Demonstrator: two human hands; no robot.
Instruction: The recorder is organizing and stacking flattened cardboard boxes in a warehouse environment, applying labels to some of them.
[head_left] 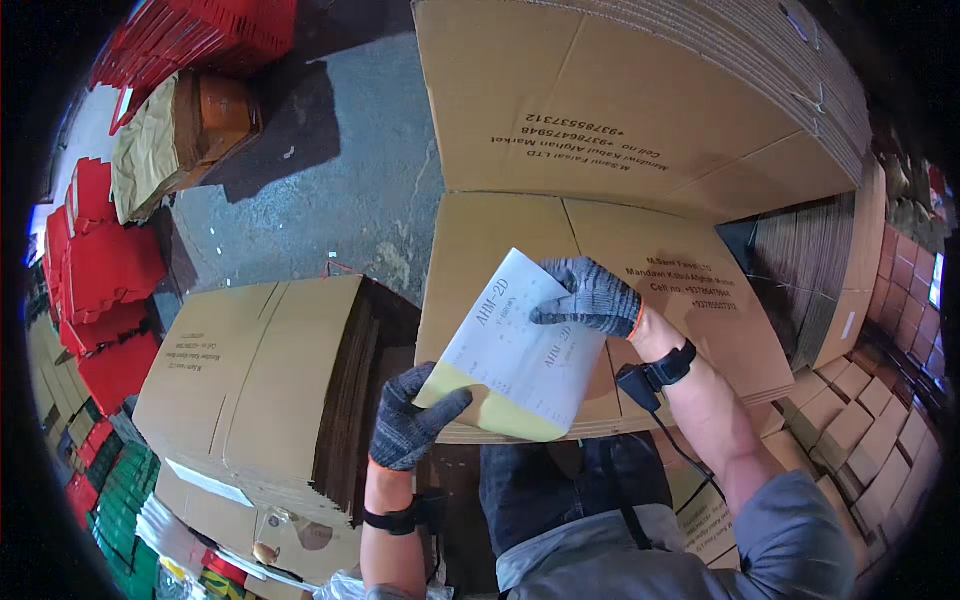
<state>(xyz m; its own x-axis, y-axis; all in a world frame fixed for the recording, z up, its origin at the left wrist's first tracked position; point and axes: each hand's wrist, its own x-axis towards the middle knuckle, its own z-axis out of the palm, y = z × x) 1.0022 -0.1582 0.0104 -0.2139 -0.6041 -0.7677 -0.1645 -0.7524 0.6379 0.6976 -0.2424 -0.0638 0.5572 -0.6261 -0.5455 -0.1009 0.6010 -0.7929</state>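
Both my hands wear dark grey knit gloves and hold a white printed label sheet [500, 345] with a yellowish lower edge. My left hand [412, 418] pinches its lower left corner between thumb and fingers. At the upper right edge, my right hand [590, 298] grips the sheet, thumb lying across its front. Beneath it lies a stack of flattened brown cardboard cartons [480, 235], the top one printed with dark text. The sheet covers part of that carton. Whether the sheet touches the carton, I cannot tell.
Behind stands a tall bundle of flattened cartons [500, 70]. Another carton stack [240, 370] sits at the left. Red packs [110, 270] and a brown box [225, 115] lie farther left. Several small cartons [850, 430] line the right side.
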